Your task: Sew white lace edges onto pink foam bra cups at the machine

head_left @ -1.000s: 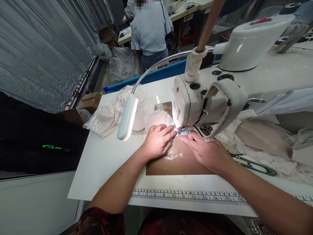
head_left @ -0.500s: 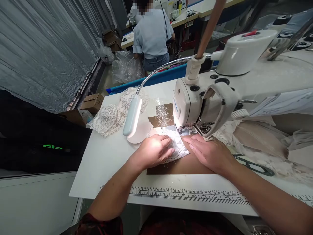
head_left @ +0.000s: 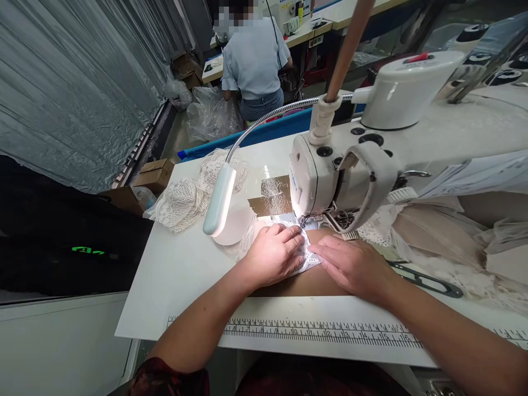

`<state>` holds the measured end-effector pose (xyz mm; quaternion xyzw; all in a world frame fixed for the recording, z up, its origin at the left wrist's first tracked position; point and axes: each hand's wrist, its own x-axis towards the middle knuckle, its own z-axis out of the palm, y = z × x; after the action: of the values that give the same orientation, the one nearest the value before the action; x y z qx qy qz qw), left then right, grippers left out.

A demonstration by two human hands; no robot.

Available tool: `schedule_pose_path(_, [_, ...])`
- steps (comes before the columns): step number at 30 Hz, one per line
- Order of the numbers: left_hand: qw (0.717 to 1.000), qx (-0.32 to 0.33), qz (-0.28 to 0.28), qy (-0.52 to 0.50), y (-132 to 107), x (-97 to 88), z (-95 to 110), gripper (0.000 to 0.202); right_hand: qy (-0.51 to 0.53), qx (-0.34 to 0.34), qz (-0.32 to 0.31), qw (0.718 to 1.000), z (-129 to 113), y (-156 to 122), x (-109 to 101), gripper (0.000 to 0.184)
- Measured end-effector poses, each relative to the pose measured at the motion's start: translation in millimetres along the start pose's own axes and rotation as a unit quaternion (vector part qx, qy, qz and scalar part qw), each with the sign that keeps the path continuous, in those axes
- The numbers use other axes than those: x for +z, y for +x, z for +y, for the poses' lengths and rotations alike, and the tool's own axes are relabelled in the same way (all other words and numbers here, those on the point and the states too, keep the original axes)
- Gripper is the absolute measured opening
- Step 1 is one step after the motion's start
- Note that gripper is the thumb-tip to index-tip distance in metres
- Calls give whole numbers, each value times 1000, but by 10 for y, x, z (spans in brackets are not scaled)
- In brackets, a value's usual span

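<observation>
A white lace piece [head_left: 310, 263] lies under the needle area of a white sewing machine [head_left: 307, 176], over a brown plate on the tabletop. My left hand [head_left: 274, 254] rests palm down on the lace, fingers spread and pressing it close to the presser foot. At the lace's right edge, my right hand [head_left: 350, 267] has its fingertips closed on the border; the exact grip is partly hidden. To the left of my left hand, more pale lace and a round light pink piece [head_left: 233, 223] trail out beneath the lamp.
A lit gooseneck lamp [head_left: 220, 201] arches over the table. Stacked lace pieces [head_left: 177, 206] sit at the back left. A ruler strip [head_left: 309, 331] runs along the front edge. Beige fabric and lace [head_left: 437, 234] pile up at right. Ahead, a person [head_left: 253, 60] sits at another table.
My left hand has slid right and forward over the lace, toward the needle. My right fingertips have shifted back toward me along its edge, and the lace has turned slightly.
</observation>
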<state>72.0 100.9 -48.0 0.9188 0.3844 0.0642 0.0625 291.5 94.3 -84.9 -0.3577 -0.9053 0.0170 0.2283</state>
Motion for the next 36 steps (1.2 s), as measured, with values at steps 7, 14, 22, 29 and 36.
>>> schedule_pose_path(7, [1000,-6,1,4,13,-29,7,42,11,0,11,1000,-7,7,-2,25])
schedule_pose_path(14, [1000,-3,-4,-7,44,-32,-64,44,0,25,-9,1000,-13,1,25,26])
schedule_pose_path(22, [995,49,-47,-75,-174,-220,22,52,28,76,-60,995,-44,93,-91,33])
schedule_pose_path(29, [984,6,17,-178,-81,-55,-49,23,66,123,-79,987,-17,131,-124,38])
schedule_pose_path(36, [938,-83,8,-337,-38,-120,-147,36,120,162,-88,976,-57,217,-68,29])
